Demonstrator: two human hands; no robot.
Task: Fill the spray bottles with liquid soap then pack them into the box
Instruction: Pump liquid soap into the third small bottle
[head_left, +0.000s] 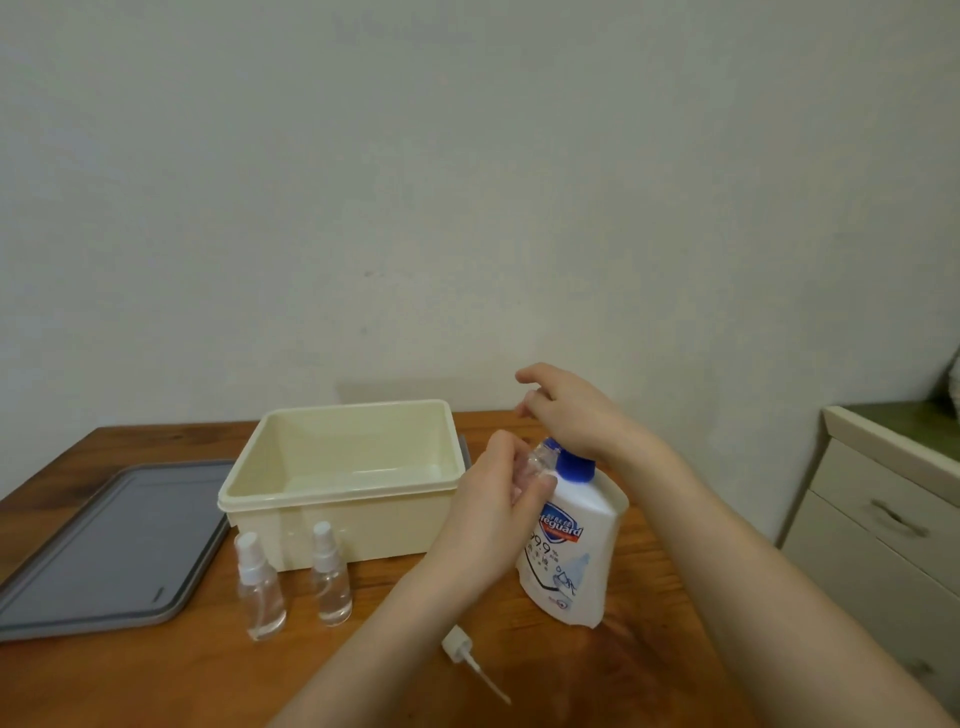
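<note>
At the desk's right side, our left hand wraps round a small clear spray bottle, holding it against the soap bottle's blue pump. Our right hand presses the pump, fingers loose. The little bottle looks light, thin and slippery, so we judge it best gripped round its body.

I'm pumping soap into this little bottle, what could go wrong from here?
The small bottle in your left hand has a narrow mouth, so soap may miss and run onto the table. The soap bottle leans under your right hand and could slip. The loose spray cap by your left forearm could get knocked.
</note>
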